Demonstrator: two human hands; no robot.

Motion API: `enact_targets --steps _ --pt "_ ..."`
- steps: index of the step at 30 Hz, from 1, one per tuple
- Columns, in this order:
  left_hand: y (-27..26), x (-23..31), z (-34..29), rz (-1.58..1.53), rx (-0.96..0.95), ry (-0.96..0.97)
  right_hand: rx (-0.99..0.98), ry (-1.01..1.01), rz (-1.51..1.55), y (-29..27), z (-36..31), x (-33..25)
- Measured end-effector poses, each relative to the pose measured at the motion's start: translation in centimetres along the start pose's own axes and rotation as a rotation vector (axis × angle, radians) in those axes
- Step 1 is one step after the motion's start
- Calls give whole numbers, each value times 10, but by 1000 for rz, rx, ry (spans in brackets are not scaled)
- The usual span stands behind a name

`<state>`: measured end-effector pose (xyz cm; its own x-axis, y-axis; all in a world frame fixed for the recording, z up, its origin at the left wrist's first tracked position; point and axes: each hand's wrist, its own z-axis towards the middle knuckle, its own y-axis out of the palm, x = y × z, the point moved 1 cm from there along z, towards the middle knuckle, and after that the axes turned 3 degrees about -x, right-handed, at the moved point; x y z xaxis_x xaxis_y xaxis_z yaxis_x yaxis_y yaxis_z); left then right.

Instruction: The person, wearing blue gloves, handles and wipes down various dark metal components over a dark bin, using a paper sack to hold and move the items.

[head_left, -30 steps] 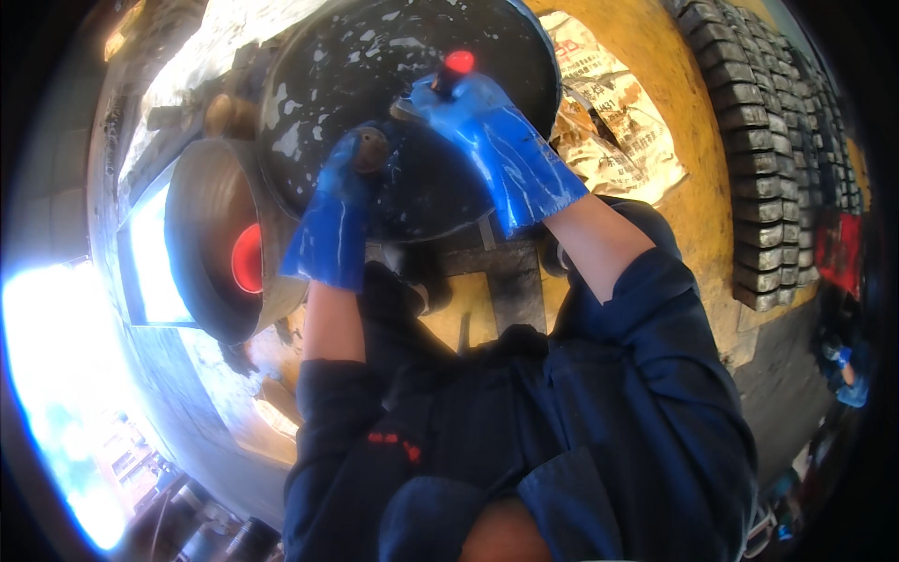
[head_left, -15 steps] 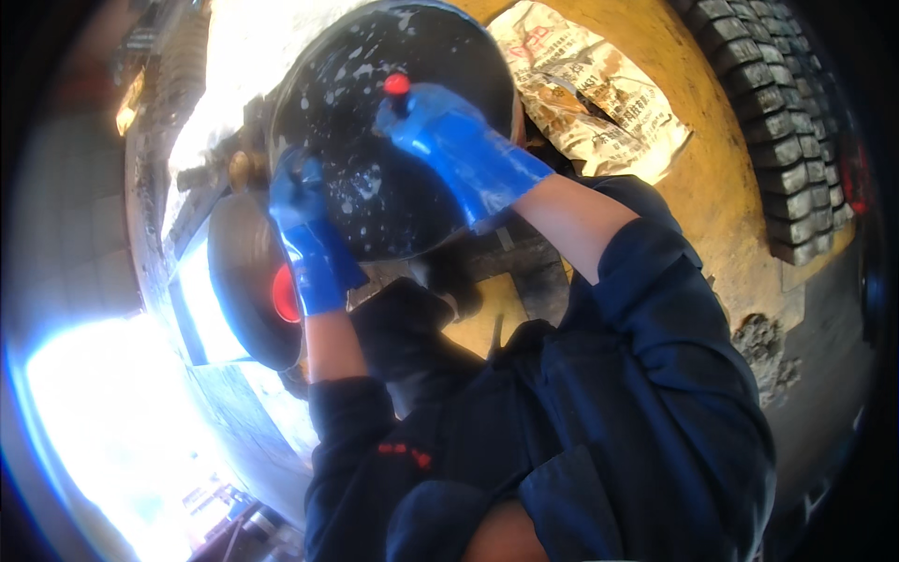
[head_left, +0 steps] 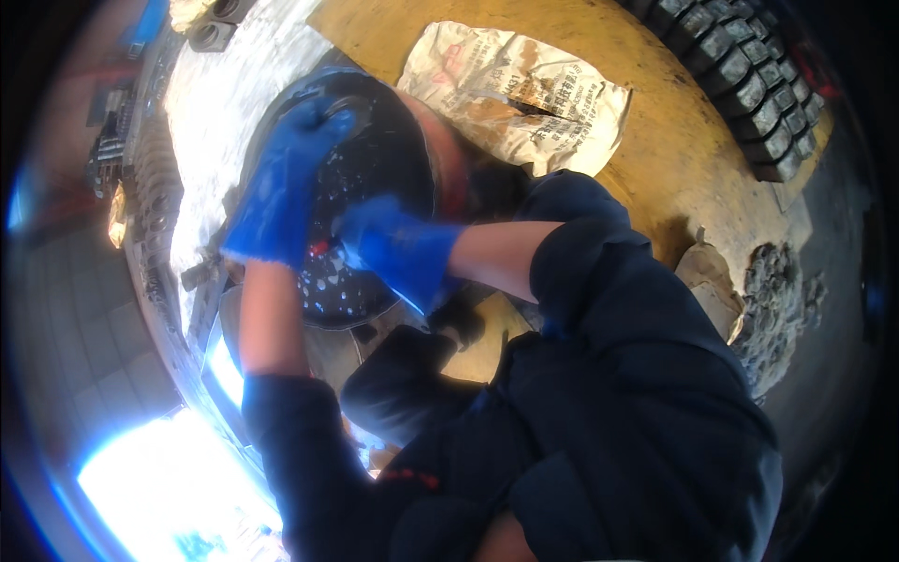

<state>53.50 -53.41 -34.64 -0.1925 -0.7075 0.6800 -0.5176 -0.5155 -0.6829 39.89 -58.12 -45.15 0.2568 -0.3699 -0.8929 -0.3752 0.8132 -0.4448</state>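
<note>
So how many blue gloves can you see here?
2. The left blue rubber glove lies on the upper left rim of the round black paint-speckled pan; the right blue rubber glove presses against the pan's lower middle. No other gloves show.

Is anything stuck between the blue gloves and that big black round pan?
Nothing visible. The left hand lies flat on the black round pan near its upper rim, and the right hand presses on its speckled middle. Both gloves seem to touch it directly.

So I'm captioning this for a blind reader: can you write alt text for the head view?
Two hands in blue gloves, left hand and right hand, press on a round black disc speckled with white. Beyond it a crumpled paper sack lies on a yellow board, beside rows of dark blocks.
</note>
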Motion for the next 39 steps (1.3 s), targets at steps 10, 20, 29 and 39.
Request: enact_targets --steps 10,20,29,39 --pt "-2 31 -3 -101 135 42 -138 208 -136 -22 -2 4" --pt "50 -182 -137 -145 -56 -220 213 79 139 -91 18 -8" --pt "153 -171 -130 -320 185 -40 66 361 213 -81 30 -6" --pt "189 -216 -73 -1520 247 -315 70 351 169 -88 16 -22"
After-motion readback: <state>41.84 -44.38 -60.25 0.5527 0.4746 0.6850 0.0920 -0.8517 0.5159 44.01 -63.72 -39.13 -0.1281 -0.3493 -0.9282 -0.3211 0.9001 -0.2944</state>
